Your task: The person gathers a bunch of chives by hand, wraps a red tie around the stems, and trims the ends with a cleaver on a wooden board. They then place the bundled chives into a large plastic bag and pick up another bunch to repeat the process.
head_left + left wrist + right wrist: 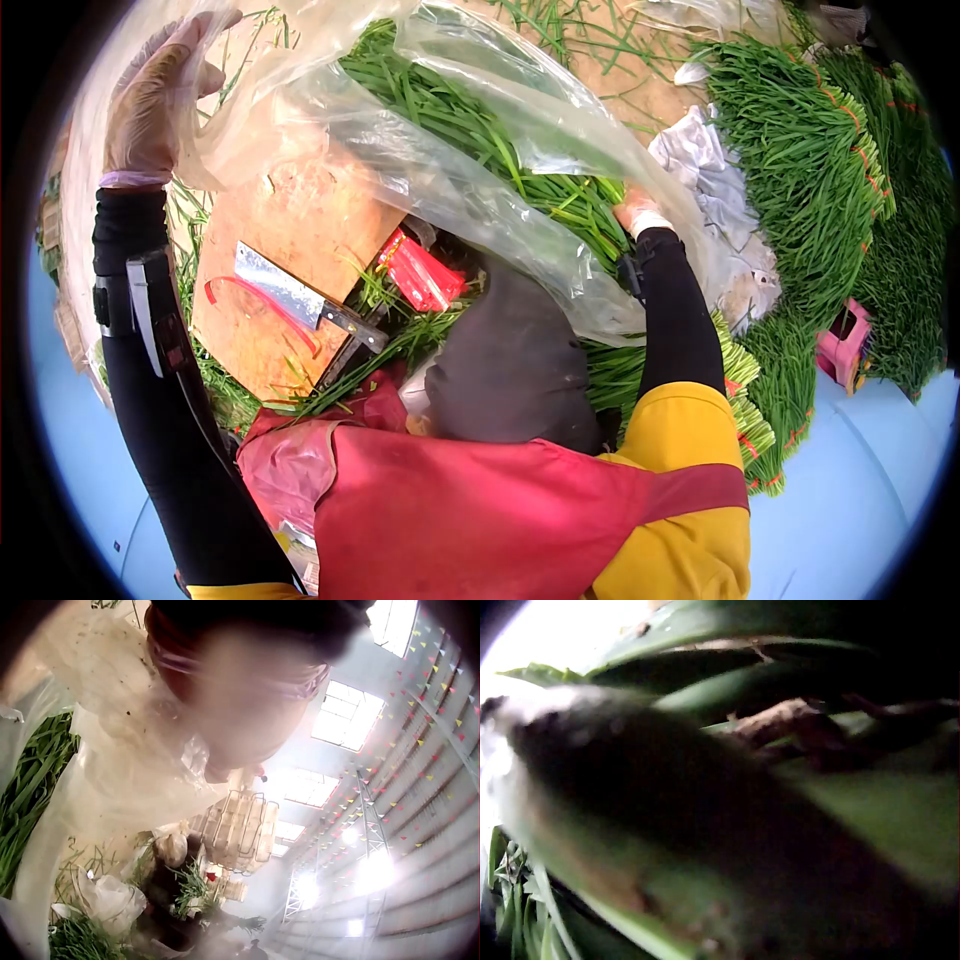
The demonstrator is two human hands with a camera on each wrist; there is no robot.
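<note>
A large clear plastic bag (330, 95) spreads across the upper middle of the head view, with long green garlic chives (450, 110) lying in it. My gloved left hand (150, 110) is raised at the upper left against the plastic, fingers stretched and thumb apart from them. In the left wrist view, thin plastic (120, 772) hangs beside the blurred hand. My right hand (640, 210) grips the near end of the chives, at the bag's right part. Blurred leaves (727, 682) fill the right wrist view close up.
A cleaver (280, 285) and a curved red strip (270, 300) lie on a wooden board (320, 205). Beside it sits a pack of red ties (425, 270). Tied chive bundles (800, 160) are stacked at right, near a white cloth (700, 165) and a pink object (845, 345).
</note>
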